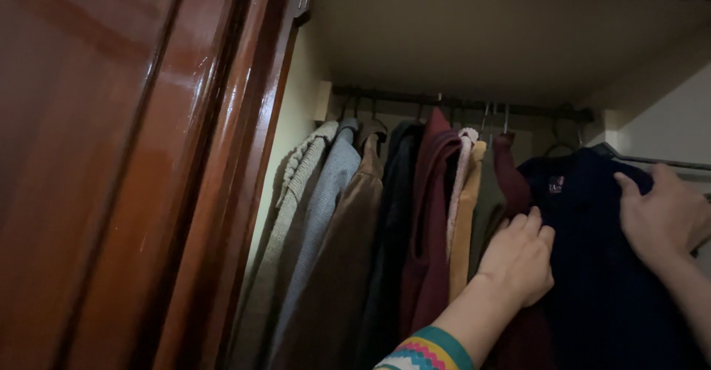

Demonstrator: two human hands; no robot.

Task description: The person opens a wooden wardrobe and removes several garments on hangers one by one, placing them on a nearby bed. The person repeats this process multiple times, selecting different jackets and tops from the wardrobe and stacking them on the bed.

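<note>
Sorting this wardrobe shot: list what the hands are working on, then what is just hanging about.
In hand:
- left hand, pressed on the navy garment
- right hand, on the navy garment

Just there:
- maroon garment
- grey knits
- rail
- wooden door

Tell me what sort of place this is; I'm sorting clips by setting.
Most likely a home wardrobe: a glossy wooden door, a hanging rail and a row of garments on hangers, with both hands on a dark blue one.
</note>
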